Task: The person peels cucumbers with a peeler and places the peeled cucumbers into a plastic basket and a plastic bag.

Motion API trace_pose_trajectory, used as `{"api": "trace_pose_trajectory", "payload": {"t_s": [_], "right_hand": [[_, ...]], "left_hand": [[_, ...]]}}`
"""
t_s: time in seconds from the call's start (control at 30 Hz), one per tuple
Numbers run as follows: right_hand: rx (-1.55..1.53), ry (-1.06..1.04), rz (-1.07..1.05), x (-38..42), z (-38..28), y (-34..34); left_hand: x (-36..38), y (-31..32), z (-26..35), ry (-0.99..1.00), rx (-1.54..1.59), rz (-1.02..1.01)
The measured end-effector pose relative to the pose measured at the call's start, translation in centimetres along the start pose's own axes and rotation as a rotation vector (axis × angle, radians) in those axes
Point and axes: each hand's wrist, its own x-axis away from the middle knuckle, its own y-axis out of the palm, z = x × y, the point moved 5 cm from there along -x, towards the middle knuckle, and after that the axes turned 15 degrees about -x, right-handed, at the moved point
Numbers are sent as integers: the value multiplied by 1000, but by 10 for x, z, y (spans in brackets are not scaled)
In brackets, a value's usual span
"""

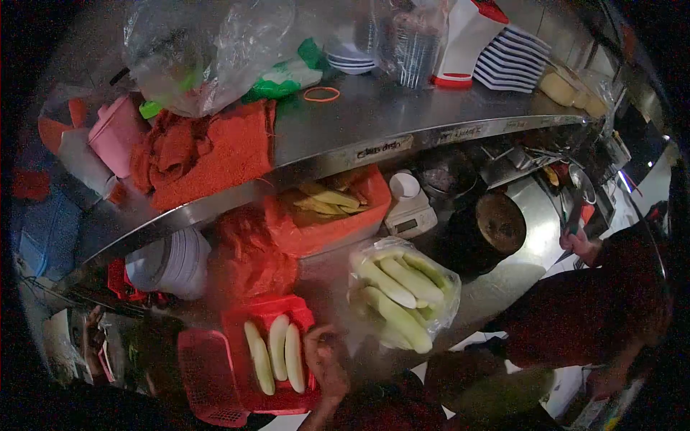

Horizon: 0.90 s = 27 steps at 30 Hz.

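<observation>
My left hand (pixel 327 357) is at the right rim of a red plastic basket (pixel 231 327), its fingers curled at the edge. Three long, pale green vegetables, cucumber-like in shape, lie side by side in the basket; the nearest one (pixel 294 358) is just left of my fingers. Up and to the right, a clear plastic bag (pixel 451 305) stands open, with several more of these pale vegetables (pixel 395 316) in it. My right hand does not show.
Another red basket (pixel 205 377) adjoins on the left. Behind are an orange-lined bin (pixel 327 233) holding peel-like scraps, a kitchen scale (pixel 411 219), a dark pot (pixel 496 223) and stacked bowls (pixel 169 264). A metal shelf (pixel 309 136) hangs above. A co-worker's hand (pixel 581 246) is at right.
</observation>
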Motion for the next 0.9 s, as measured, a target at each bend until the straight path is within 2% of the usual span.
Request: {"api": "trace_pose_trajectory", "payload": {"t_s": [0.07,0.1,0.17,0.2,0.27,0.33,0.37,0.43,0.53,0.6,0.67,0.73,0.77,0.83,0.87,0.9], "right_hand": [[72,38,-1,-5,4,-2],[123,67,-2,-6,9,-2],[333,161,48,-11,21,-18],[461,227,137,-12,27,-35],[599,444,490,2,32,-95],[962,446,278,24,45,-153],[975,451,285,37,54,-173],[1300,712,-71,69,87,-191],[1442,756,48,101,99,-200],[1401,710,49,109,101,-202],[1356,666,53,112,100,-195],[1323,546,-100,108,93,-176],[1325,546,-99,111,99,-177],[1329,584,89,119,110,-189],[1329,584,91,112,104,-185],[1270,771,121,102,97,-187]], "left_hand": [[1,11,-2,49,74,-28],[5,35,-17,-193,317,-299],[10,51,-4,-298,277,-382],[6,42,20,-148,2,-187],[2,43,-13,-478,-68,-292],[7,37,-62,-549,-4,-268],[10,36,-78,-624,55,-220],[7,38,-74,-596,115,-235],[2,43,-57,-495,202,-234],[0,42,-45,-353,68,-257],[1,40,-39,-355,68,-249],[1,39,-36,-354,73,-243],[3,39,-38,-394,53,-248],[9,39,-44,-436,34,-258],[11,38,-51,-422,24,-274],[10,39,-52,-403,18,-286]]}}
